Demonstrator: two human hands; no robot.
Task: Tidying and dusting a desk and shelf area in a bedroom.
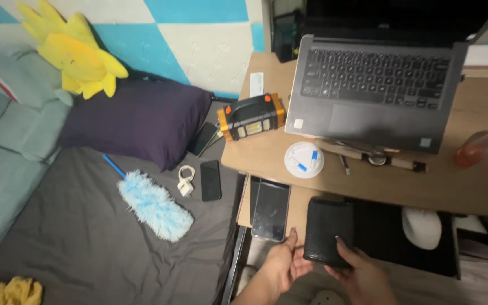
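Wall (199, 34) behind: padded panels, blue and cream diamonds. Bed (74, 237) left, dark grey sheet, purple pillow (136, 121) at head. Wooden desk (266, 152) right, lower pull-out shelf (297, 212) beneath. Light dim, indoor.

The black wallet (329, 230) looks like grained leather with a dull sheen. Beside it, the phone (270, 210) has a glossy glass face that catches the light. The desk (266, 155) is pale, smooth wood laminate, matt. The laptop (371, 90) has a matt grey metal-looking shell. The round lid (304, 160) is white plastic. On the bed, the sheet (74, 231) is matt grey cloth, slightly creased, and the blue duster (155, 205) is fluffy.
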